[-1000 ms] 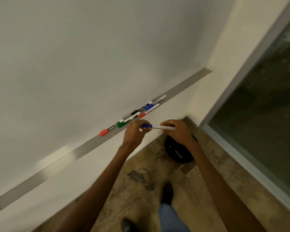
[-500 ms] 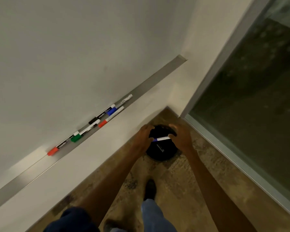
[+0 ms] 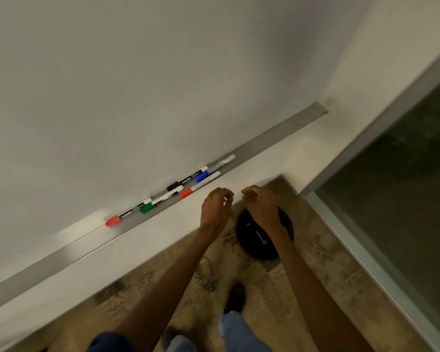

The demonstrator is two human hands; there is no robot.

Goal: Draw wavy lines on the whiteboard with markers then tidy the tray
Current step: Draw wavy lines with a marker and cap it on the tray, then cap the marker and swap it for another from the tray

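The blank whiteboard [image 3: 137, 85] fills the upper left, with a grey metal tray [image 3: 277, 134] along its bottom edge. Several capped markers lie in the tray: a red-capped one [image 3: 113, 221] at the left, a green-capped one [image 3: 145, 208], a black-capped one [image 3: 186, 181], a blue-capped one [image 3: 201, 177], another red-capped one [image 3: 187, 193] and a pale one [image 3: 224, 161]. My left hand [image 3: 215, 209] and my right hand [image 3: 261, 207] hover side by side just below the tray, fingers loosely curled and apart, holding nothing.
A round black bin [image 3: 262, 247] stands on the brown tiled floor under my right hand, with a thin pale object [image 3: 261, 237] lying inside. A glass panel in a grey frame [image 3: 366, 250] runs along the right. My feet are near the bottom edge.
Both hands held a blue-capped marker over the bin half a second ago. Now the marker is gone from them, and the hands have come apart and risen slightly.
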